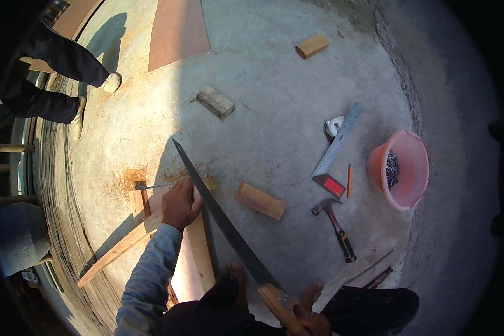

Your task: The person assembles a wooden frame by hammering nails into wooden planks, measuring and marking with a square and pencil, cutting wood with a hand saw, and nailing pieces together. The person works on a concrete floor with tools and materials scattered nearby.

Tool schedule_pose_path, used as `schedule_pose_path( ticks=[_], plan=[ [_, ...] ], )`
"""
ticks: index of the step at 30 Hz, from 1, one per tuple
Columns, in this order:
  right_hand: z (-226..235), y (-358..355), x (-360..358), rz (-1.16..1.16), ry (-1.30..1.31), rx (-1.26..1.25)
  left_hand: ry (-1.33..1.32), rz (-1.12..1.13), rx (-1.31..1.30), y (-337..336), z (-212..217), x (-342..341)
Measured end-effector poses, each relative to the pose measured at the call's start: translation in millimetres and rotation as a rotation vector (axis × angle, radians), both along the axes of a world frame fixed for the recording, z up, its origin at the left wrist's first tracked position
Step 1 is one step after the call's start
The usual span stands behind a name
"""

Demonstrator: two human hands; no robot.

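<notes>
A handsaw point(225, 221) with a long dark blade and a wooden handle slants across the middle, its tip pointing up and left. At the lower edge my right hand point(312, 322) is closed around the saw's handle, partly cut off by the frame. My left hand point(180, 204) presses down on the end of a wooden board point(197, 238), fingers curled over it. The blade passes just right of that hand; whether it touches the wood I cannot tell. Beneath the board, other timber pieces point(117, 249) stick out to the left, and sawdust lies around its far end.
Cut wood blocks point(260, 200) lie on the concrete floor. To the right are a hammer point(336, 229), a try square point(337, 151), a tape measure point(334, 126), an orange pencil point(349, 180) and a pink bucket point(415, 168) of nails. Another person's legs point(67, 67) stand far left, near a brown sheet point(179, 33).
</notes>
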State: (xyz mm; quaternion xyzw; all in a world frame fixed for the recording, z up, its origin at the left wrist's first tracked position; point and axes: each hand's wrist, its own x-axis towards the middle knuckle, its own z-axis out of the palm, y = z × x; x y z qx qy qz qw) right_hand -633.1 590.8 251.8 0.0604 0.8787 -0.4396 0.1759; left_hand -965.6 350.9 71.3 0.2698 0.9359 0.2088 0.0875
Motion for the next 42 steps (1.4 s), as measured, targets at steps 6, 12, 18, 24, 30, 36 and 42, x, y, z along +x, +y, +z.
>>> schedule_pose_path(
  ticks=[6,12,18,24,30,36,42],
  plan=[
    [-15,-13,-8,-0.093,0.324,-0.079,-0.055,0.000,0.004,-6,3,-32],
    [-26,-26,-17,-0.247,0.378,0.078,-0.006,0.026,-0.030,-2,8,-45],
    [-31,-26,-18,-0.315,0.355,-0.051,0.070,0.112,-0.029,8,11,-29],
    [-40,-20,-14,-0.253,0.387,-0.061,0.150,0.335,0.008,24,0,-24],
    [-49,-8,-18,-0.193,0.386,-0.052,0.189,0.410,-0.121,26,-11,-29],
    [-57,4,-41,-0.166,0.292,-0.106,0.248,0.411,-0.121,23,-20,-25],
    [-74,4,-75,-0.190,0.413,-0.331,0.289,0.351,-0.196,19,-23,-27]
  ],
)
